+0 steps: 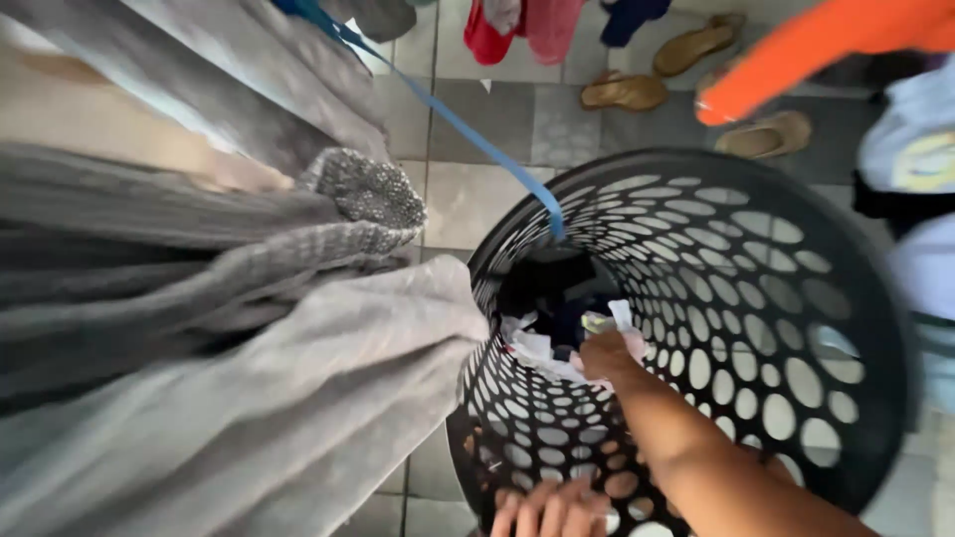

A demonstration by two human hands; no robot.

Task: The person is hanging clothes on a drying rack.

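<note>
Head view: the right hand (604,355) reaches down inside a black perforated laundry basket (796,298), fingers closed on white cloth (537,348) lying at the bottom. The left hand (552,509) grips the basket's near rim from outside. Grey fabric (219,328) hangs at left; sandals (625,91) lie on the tiled floor (468,194).

basket (776,298) black, round-hole pattern | clothes in right hand (603,354) white, pale pink | strap (468,129) blue | cloth (249,398) left of grip grey | sandals (625,91) tan
</note>
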